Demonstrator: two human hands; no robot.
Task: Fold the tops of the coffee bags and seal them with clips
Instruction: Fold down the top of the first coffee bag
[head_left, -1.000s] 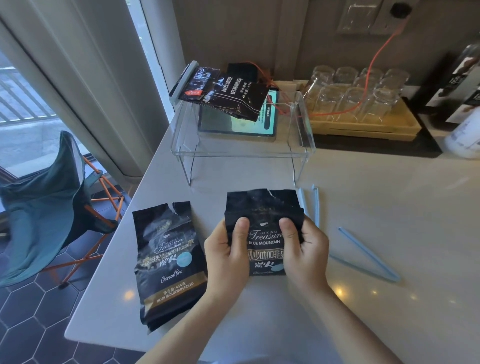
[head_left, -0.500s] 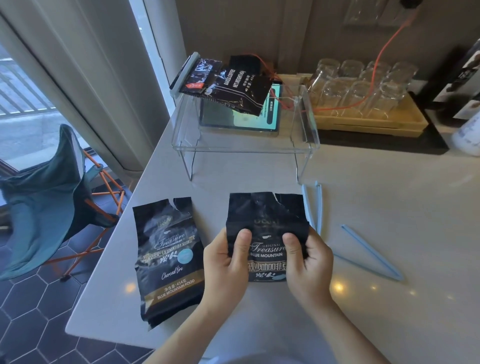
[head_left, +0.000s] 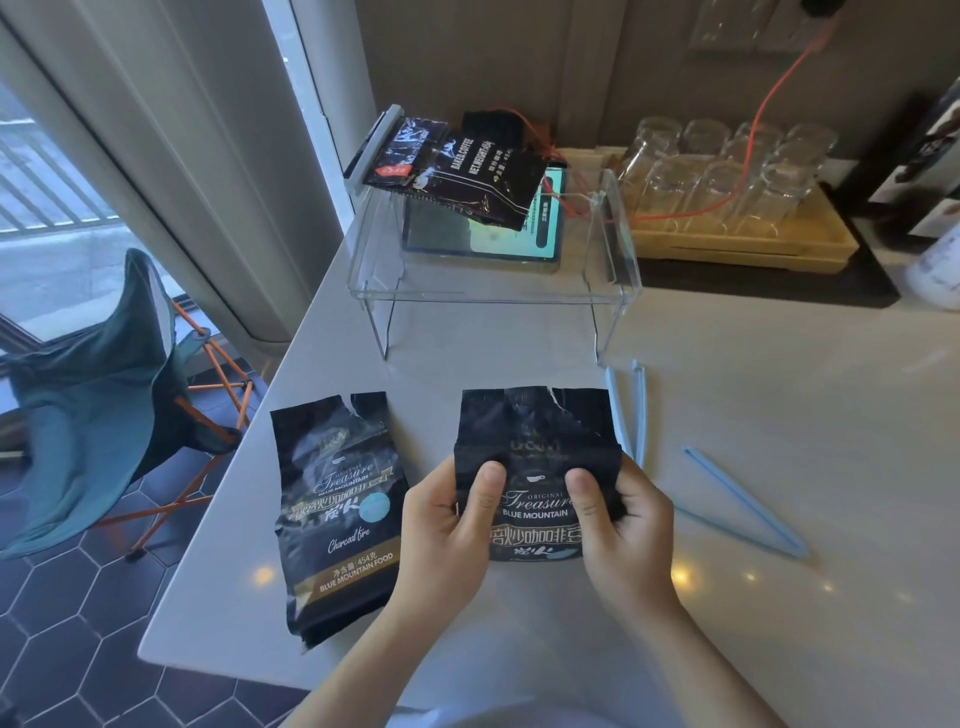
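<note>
A black coffee bag (head_left: 535, 441) with a torn-open top stands in front of me on the white counter (head_left: 779, 405). My left hand (head_left: 447, 525) grips its left side and my right hand (head_left: 623, 525) its right side, thumbs pressed on the front. A second black coffee bag (head_left: 337, 514) with a torn top lies flat to the left, untouched. A light blue clip (head_left: 631, 410) lies open just right of the held bag. Another blue clip (head_left: 743, 501) lies open farther right. A third bag (head_left: 467, 174), closed with a pale clip, rests on a clear stand.
The clear acrylic stand (head_left: 493, 296) sits behind the bags over a tablet (head_left: 483, 239). A wooden tray (head_left: 737, 244) with several upturned glasses stands at the back right, with an orange cable above. The counter's edge runs on the left, beside a teal folding chair (head_left: 98, 400).
Both hands have slid slightly down the held bag and squeezed its sides inward, so more of the torn top stands free above the thumbs. The other bag and clips have not moved.
</note>
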